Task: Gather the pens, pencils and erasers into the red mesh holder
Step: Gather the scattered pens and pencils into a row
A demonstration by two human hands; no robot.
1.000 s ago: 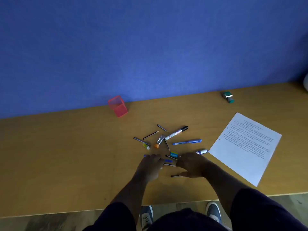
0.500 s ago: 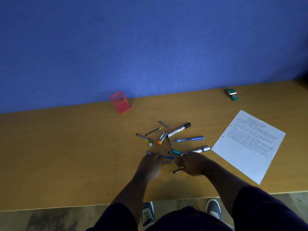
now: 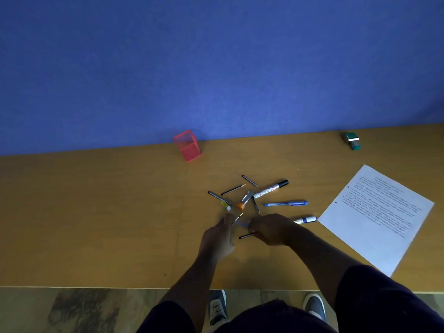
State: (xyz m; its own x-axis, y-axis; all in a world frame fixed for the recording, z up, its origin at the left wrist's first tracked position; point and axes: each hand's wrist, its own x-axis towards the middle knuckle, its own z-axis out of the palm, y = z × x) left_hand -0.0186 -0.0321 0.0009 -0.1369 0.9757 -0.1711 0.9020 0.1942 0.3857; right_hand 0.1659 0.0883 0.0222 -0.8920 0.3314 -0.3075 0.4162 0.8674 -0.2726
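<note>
The blue wall (image 3: 216, 68) stands behind the far edge of the wooden desk (image 3: 96, 212). A printed sheet of paper (image 3: 377, 217) lies tilted near the right part of the desk, reaching toward the near edge. The red mesh holder (image 3: 187, 145) stands upright at the far edge, a little left of the middle, apart from the writing things. A green stamp (image 3: 352, 140) lies at the far right corner.

The left hand (image 3: 217, 239) is over the middle of the desk; its fingers pinch a thin pencil (image 3: 237, 218) which points toward the far edge, and a blue pen (image 3: 241, 224) lies just beside them. The right hand (image 3: 271, 229) has curled fingers that hold a black pencil (image 3: 246, 236), whose end sticks out to the left.

Beyond the hands lie a white marker with black cap (image 3: 270, 189), a blue pen (image 3: 286, 203), a marker with blue cap (image 3: 305, 219) partly hidden by the right hand, a grey tube with orange cap (image 3: 244, 200), three dark pencils (image 3: 233, 189) and a small yellow eraser (image 3: 225, 205).
</note>
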